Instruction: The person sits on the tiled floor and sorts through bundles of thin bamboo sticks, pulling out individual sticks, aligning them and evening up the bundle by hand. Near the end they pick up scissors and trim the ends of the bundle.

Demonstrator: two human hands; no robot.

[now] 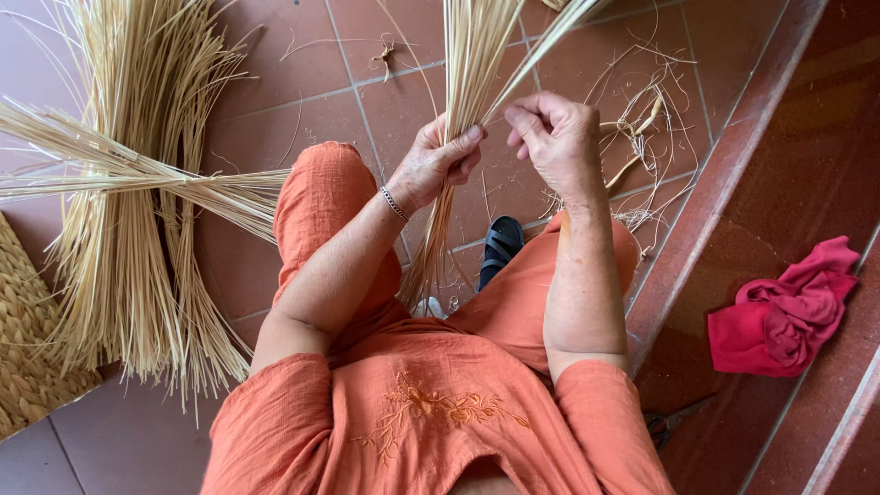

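My left hand (438, 161) grips a bundle of pale straw stalks (469, 55) that rises out of the top of the view and hangs down between my knees. A thin bracelet circles that wrist. My right hand (553, 136) is closed beside it, pinching a few stalks that split off to the upper right. I sit in orange clothes with a black sandal (500, 246) showing below the bundle.
Large crossed sheaves of straw (137, 211) lie on the red tiled floor at left, beside a woven mat (26, 348). Loose straw scraps (642, 128) litter the tiles at right. A crumpled red cloth (784, 312) lies on the step, with scissors (669, 423) nearer me.
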